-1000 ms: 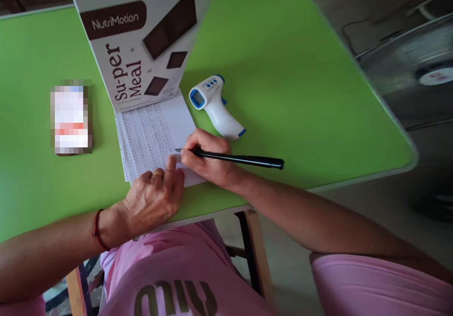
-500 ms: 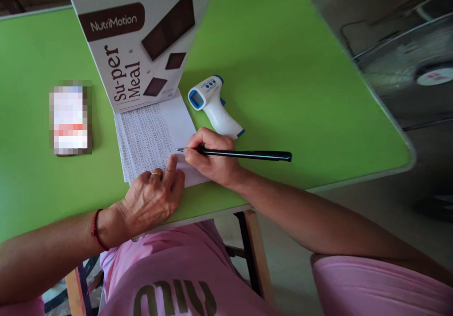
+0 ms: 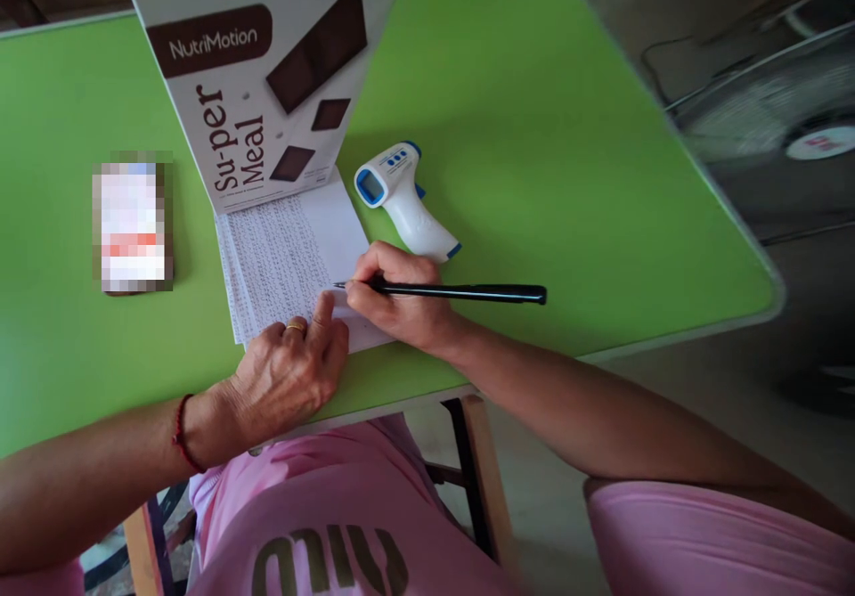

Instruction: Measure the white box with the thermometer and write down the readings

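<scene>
My right hand (image 3: 404, 300) grips a black pen (image 3: 471, 291), its tip at the written lines on a stack of white paper sheets (image 3: 277, 253). The pen lies nearly level and points left. My left hand (image 3: 294, 364) rests on the lower edge of the sheets, index finger stretched toward the pen tip and the other fingers partly bent, holding nothing. Rows of small handwriting fill the left part of the top sheet; its right part is blank. Just beyond my right hand lies a white and blue infrared thermometer (image 3: 411, 208).
A tall white NutriMotion box (image 3: 200, 115) stands on the far end of the sheets. To the left, a pixelated phone-like object (image 3: 134, 222) lies on the green table (image 3: 567, 151). A fan (image 3: 818, 142) stands beyond the table's right edge.
The far end of the pen has shifted very slightly left. Both hands and the sheets stay in nearly the same place.
</scene>
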Available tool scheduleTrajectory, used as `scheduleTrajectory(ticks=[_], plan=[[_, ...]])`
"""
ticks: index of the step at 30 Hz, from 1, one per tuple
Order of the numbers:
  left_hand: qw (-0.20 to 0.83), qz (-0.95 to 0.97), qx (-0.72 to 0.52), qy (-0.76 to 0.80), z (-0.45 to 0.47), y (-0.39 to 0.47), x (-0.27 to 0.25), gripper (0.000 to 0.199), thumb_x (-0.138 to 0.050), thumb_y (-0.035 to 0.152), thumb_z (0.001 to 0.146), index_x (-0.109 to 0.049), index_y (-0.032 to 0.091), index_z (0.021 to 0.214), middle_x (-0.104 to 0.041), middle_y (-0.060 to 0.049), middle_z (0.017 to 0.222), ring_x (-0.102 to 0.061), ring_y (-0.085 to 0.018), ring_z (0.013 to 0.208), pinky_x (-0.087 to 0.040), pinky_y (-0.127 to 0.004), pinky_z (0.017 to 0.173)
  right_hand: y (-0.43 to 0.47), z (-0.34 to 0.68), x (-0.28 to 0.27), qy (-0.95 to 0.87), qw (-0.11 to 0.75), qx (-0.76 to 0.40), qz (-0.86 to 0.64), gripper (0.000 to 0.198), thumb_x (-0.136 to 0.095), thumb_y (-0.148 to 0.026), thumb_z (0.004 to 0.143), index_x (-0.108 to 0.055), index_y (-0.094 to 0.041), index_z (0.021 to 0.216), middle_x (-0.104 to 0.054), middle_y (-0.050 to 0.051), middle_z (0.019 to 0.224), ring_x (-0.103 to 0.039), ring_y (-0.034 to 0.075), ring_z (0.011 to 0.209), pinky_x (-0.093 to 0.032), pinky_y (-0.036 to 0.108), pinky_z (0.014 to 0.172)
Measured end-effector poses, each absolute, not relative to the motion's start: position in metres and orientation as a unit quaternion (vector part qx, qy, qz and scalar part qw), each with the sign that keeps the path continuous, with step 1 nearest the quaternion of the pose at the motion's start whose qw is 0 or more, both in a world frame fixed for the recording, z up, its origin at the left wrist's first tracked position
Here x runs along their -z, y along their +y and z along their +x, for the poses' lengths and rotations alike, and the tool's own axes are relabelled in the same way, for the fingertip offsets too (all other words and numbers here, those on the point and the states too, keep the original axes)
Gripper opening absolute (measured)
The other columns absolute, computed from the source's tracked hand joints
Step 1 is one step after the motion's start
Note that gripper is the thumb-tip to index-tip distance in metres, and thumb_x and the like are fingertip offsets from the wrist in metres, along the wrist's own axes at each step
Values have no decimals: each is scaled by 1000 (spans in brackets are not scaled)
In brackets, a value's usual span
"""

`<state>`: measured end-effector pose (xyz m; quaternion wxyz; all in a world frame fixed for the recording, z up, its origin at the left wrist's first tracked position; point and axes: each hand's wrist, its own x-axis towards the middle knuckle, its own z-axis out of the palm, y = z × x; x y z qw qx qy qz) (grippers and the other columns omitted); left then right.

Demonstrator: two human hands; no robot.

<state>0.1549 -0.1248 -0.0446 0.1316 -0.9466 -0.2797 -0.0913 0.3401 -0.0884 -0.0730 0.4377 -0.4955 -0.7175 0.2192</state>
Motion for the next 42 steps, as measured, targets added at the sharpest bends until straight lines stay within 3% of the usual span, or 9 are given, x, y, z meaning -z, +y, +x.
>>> scheduleTrajectory(ticks=[18,35,42], plan=[[92,-954,82,-273,154,-126,46,20,-48,15,95,-64,7,104,-64,-25,128,-63,-17,63,-50,-29,47,-89,341,74,-720,422,-213,-508,17,-58,-26,79,-46,-25,66,-54,-6,50,-47,11,46,-42,26,47],[98,-955,65,-272,155,-126,46,22,-46,14,95,-65,9,104,-65,-23,127,-62,-17,62,-49,-29,46,-89,342,75,-707,449,-194,-511,18,-58,-28,80,-46,-25,67,-54,-5,52,-45,10,45,-41,26,45],[130,-950,90,-268,155,-125,47,20,-48,14,94,-67,9,99,-67,-23,123,-63,-16,60,-50,-29,46,-86,344,73,-715,500,-139,-469,5,-58,-30,89,-57,-25,88,-60,-2,69,-54,12,56,-48,28,54]])
